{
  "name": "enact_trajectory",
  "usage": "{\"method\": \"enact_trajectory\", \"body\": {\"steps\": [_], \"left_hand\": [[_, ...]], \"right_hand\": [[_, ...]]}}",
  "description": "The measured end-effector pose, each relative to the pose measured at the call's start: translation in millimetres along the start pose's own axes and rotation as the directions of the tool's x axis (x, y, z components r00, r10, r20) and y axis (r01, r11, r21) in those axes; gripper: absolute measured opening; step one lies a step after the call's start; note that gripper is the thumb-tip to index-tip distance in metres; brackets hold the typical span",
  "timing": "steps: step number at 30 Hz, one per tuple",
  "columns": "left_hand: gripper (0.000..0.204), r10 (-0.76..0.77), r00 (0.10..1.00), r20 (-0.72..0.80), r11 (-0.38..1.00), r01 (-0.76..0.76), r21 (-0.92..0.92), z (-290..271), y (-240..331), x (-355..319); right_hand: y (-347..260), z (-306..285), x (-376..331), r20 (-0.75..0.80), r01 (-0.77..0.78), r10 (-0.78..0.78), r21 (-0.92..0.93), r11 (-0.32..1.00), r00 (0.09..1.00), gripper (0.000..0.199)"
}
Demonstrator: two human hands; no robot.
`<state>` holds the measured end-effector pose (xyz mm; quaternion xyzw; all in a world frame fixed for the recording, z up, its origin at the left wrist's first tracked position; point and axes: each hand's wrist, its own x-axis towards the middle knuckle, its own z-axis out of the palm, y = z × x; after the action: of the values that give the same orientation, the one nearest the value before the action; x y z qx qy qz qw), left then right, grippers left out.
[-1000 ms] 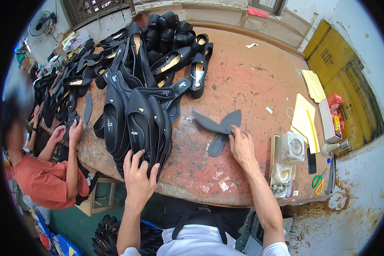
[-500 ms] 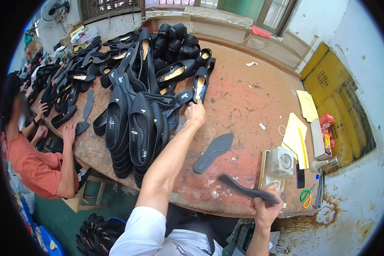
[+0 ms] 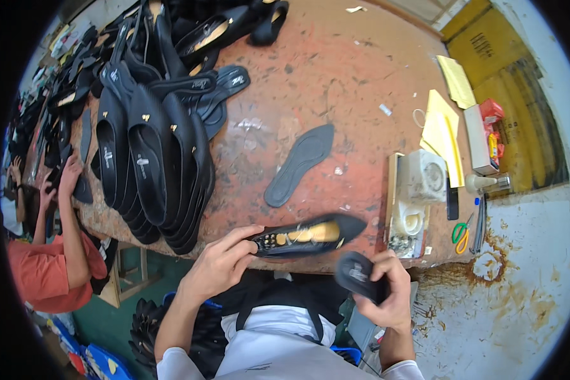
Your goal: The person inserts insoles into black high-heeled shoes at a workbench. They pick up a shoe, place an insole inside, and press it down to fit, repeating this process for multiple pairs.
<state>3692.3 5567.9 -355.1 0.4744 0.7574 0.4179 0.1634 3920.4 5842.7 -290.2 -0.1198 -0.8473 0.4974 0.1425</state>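
Close to the table's front edge, my left hand [image 3: 220,263] grips a black pointed flat shoe [image 3: 343,221] by its heel end. The shoe's opening faces up and shows a tan inner sole with a dotted heel area. Just right of it, my right hand [image 3: 389,294] is closed on a black insole [image 3: 354,273], its printed heel end showing. The rest of that insole is foreshortened or hidden. Beyond the shoe, a dark grey insole [image 3: 301,164] lies flat on the table. Nested black shoes [image 3: 149,158] with small gold ornaments stand to the left.
Black insoles [image 3: 231,79] lie by the shoe pile. At right are a white block [image 3: 424,177], yellow papers [image 3: 442,133], scissors [image 3: 461,235], a phone [image 3: 452,202] and a small box [image 3: 481,142]. A co-worker in a red shirt [image 3: 50,272] handles pieces at left.
My left hand has drawn the shoe from the pile to the near edge. My right hand has turned the insole and shifted slightly left. The view has tilted downward.
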Motion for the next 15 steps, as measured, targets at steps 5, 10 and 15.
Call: {"method": "enact_trajectory", "body": {"steps": [5,10,15], "left_hand": [[0.061,-0.16,0.972,-0.171,0.985,0.17,0.045,22,16,-13],[0.065,-0.316,0.887,-0.336,0.912,0.382,0.148,75,25,-32],[0.072,-0.354,0.906,-0.231,0.905,0.394,0.159,75,31,-33]], "right_hand": [[15,34,41,0.235,0.153,-0.068,-0.365,0.918,0.969,0.034],[33,70,62,0.341,0.288,-0.154,-0.391,0.874,0.927,0.024],[39,100,69,0.392,0.31,-0.172,-0.321,0.895,0.904,0.023]]}}
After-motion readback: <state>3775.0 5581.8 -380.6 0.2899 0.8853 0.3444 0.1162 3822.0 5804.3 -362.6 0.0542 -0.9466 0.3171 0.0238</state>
